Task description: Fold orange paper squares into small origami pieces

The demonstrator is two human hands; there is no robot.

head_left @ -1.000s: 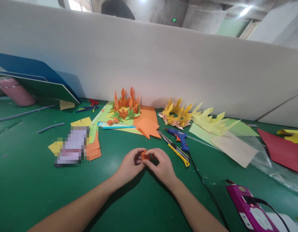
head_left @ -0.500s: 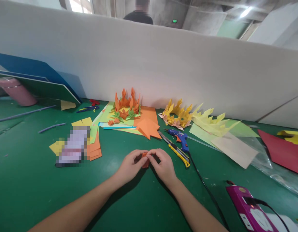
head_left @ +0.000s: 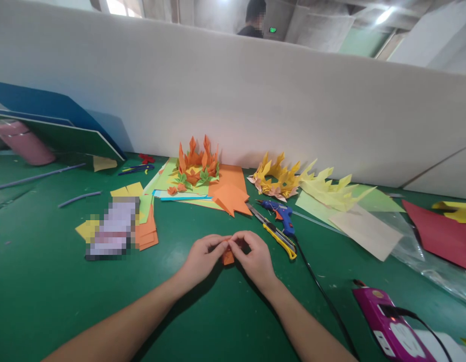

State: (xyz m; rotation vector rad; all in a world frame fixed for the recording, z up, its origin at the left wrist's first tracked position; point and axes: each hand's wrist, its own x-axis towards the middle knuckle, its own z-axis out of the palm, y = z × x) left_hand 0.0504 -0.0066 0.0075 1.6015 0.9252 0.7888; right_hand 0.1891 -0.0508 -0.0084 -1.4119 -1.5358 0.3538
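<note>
Between my two hands is a small folded piece of orange paper (head_left: 228, 259). My left hand (head_left: 205, 257) pinches its left side between thumb and fingers, and my right hand (head_left: 253, 256) pinches its right side. The thumbs nearly meet over the paper, and its upper part is hidden by my fingers. Beyond my hands lies an orange cut paper sheet (head_left: 231, 198). Just right of my right hand are a yellow-handled utility knife (head_left: 282, 242) and a blue hot glue gun (head_left: 280, 213).
An orange and green folded-paper crown (head_left: 199, 168), a yellow crown (head_left: 278, 178) and a pale yellow one (head_left: 333, 191) stand near the white partition (head_left: 233, 100). A blurred phone-like object (head_left: 114, 226) lies left, a purple power strip (head_left: 393, 322) right. Someone is behind the partition.
More of the orange paper's lower part now shows below my thumbs. My hands stay in nearly the same place. The person behind the partition has moved right.
</note>
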